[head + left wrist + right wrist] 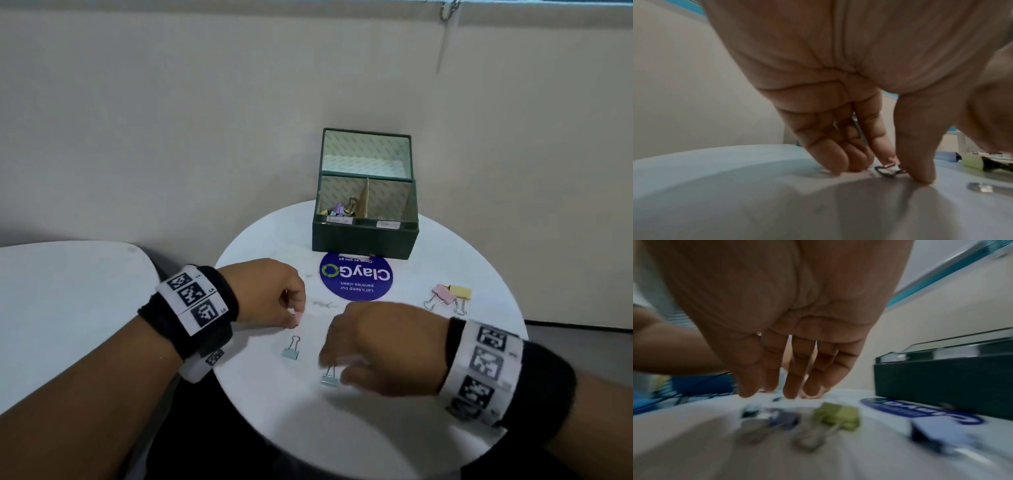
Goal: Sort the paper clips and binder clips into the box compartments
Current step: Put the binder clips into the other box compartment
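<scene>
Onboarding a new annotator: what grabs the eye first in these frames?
The open green box at the round white table's far side, binder clips heaped in its left compartment. Nearer, the left hand pinches something small at the tabletop while the right hand, blurred, reaches over a teal binder clip. A pink and yellow clip pair lies at right.
</scene>
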Demonstrator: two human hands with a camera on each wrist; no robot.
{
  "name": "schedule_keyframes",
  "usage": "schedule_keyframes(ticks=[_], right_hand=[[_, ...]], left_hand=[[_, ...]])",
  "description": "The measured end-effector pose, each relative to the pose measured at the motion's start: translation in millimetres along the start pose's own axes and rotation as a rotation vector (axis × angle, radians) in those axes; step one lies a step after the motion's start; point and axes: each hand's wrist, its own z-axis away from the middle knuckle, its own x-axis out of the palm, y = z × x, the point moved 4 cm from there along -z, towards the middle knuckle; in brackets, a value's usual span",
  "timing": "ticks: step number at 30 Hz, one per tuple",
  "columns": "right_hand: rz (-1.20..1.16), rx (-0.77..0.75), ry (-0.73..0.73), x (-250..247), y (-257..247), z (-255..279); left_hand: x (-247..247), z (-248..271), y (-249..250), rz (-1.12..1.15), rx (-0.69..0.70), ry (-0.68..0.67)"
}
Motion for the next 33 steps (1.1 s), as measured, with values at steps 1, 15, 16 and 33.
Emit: schedule_keyframes(ticks=[1,15,16,33], right_hand=[[0.044,-0.056,-0.036,6.5,-7.2,-3.2],[-0.341,0.231,0.127,-29.8,24.1,12.6],[-0.258,0.226,0.068,-23.5,20.6,13.8],[-0.283,0.431,0.271,-83.6,88.0,-13.7]], left_hand=[[-0.4,0.3,0.0,-0.006,-0.008,0.017],[-1.1,21.0,-5.4,0.197,0.098,-0.103],[-0.6,23.4,-2.8,0.18,0.113,-0.113],[-8.8,23.3,31.7,-0.251,0.301,0.024]])
